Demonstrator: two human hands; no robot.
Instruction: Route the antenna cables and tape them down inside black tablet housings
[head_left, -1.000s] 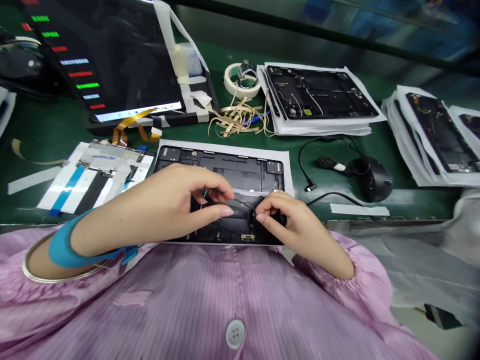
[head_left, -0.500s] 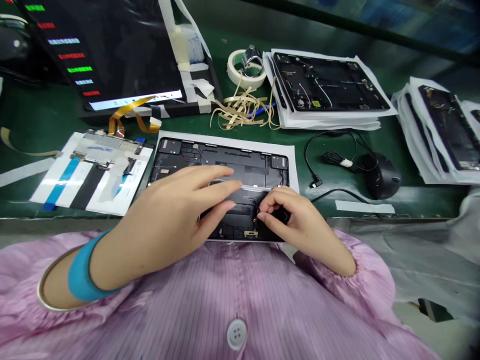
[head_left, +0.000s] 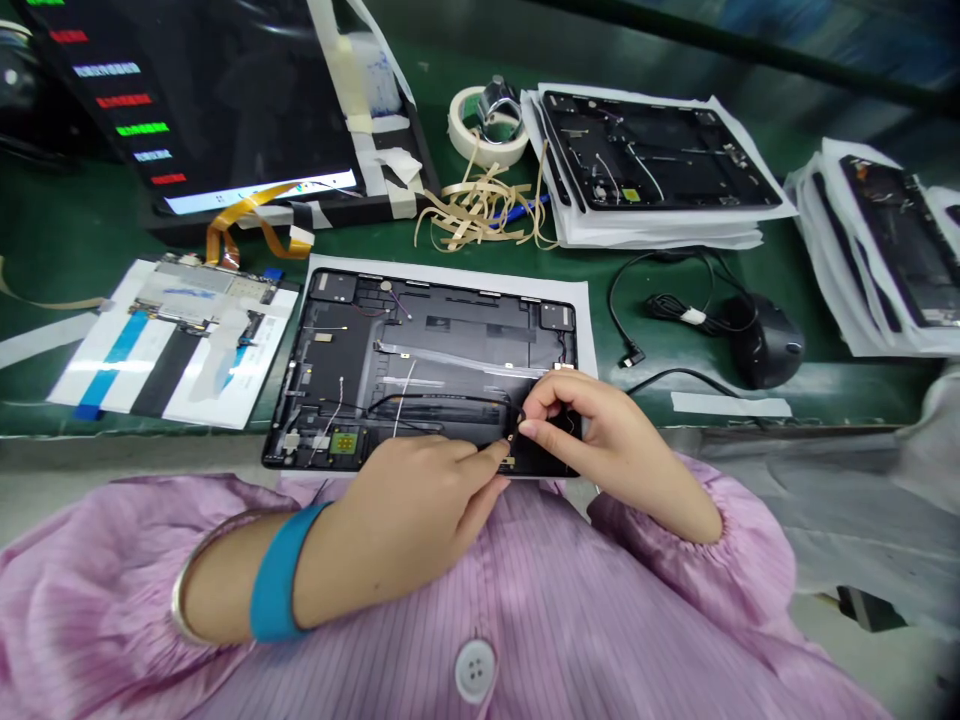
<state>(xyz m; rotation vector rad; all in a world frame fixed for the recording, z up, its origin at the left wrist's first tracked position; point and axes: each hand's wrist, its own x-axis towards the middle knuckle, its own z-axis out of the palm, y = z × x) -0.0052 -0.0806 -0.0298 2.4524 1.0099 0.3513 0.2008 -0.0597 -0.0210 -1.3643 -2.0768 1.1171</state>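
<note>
An open black tablet shell (head_left: 420,360) with thin wires and a small yellow part lies on a white sheet just in front of me. My right hand (head_left: 592,435) rests on its near right corner, thumb and forefinger pinched on a tiny connector at the end of a thin black wire. My left hand (head_left: 420,510) sits at the near edge of the shell, fingers curled, its fingertips pointing at the same spot and touching the connector area. A blue band and a bangle circle my left wrist.
A circuit board with blue and black strips (head_left: 172,335) lies left of the shell. Behind are a taped dark screen (head_left: 217,100), a tape roll (head_left: 487,125), loose tape strips (head_left: 480,205), stacked shells (head_left: 645,160), more stacks (head_left: 885,240), and a mouse (head_left: 765,340) with cable.
My left hand has pulled back from over the middle of the shell to its near edge, uncovering the interior. The right hand keeps its pinch at the same corner.
</note>
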